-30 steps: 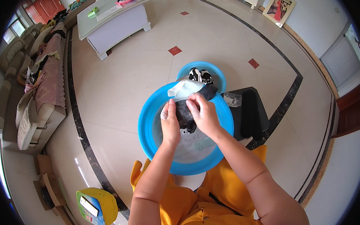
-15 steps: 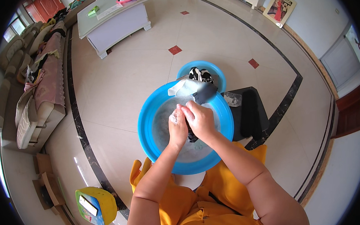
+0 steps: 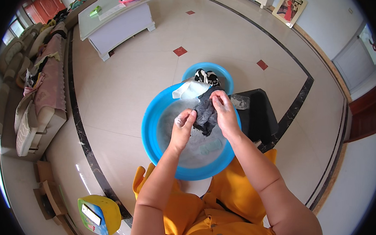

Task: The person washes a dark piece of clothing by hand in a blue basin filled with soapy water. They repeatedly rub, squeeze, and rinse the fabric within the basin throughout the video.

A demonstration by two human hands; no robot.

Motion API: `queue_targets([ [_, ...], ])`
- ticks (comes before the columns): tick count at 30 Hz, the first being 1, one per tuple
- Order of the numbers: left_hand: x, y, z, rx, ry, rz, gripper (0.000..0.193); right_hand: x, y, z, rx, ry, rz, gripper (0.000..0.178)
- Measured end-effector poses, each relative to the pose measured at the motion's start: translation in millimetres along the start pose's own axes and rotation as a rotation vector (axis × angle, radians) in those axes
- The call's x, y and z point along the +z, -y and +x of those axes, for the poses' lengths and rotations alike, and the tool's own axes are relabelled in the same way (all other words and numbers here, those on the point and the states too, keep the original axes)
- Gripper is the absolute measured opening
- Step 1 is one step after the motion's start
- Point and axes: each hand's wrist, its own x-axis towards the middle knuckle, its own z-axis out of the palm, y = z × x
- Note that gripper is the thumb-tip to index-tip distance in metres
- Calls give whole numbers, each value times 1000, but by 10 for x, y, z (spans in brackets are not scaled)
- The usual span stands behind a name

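Note:
A large blue basin (image 3: 149, 132) of cloudy, sudsy water stands in front of me. Above the water, a wet dark grey cloth (image 3: 205, 114) is spread between my two hands; its exact kind of garment is unclear. My left hand (image 3: 183, 125), with suds on it, pinches the cloth's left edge between thumb and fingers. On the other side my right hand (image 3: 225, 113) grips its upper right edge. A white cloth (image 3: 191, 90) hangs over the basin's far rim. Something pale green (image 3: 211, 147) shows in the water near my right wrist.
Behind is a smaller blue basin (image 3: 226, 71) with a black-and-white patterned cloth (image 3: 207, 76). At right stand a black stool-like surface (image 3: 258, 118) and a clear plastic packet (image 3: 240, 101). A yellow stool (image 3: 112, 215) bearing a phone (image 3: 91, 214) is at lower left.
My hands were pressed together over the basin with the dark cloth bunched in them. They have moved apart, and the cloth is now opened out between them.

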Motion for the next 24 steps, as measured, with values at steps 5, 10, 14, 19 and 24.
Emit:
queue_targets([
  [5, 30, -189, -14, 157, -8, 289, 25, -116, 275, -65, -4, 298, -210, 15],
  [10, 18, -145, -7, 119, -29, 456, 25, -93, 257, -40, -378, 133, -475, 12],
  [14, 30, -79, 15, 44, -114, 360, 31, -90, 276, -22, -498, -11, -666, 12],
  [19, 50, 7, 59, -113, -205, -291, 33, 147, 146, -242, -519, 182, -717, 18],
  [24, 105, -123, -3, -308, -240, -620, 31, 309, 21, -421, -457, 342, -728, 15],
])
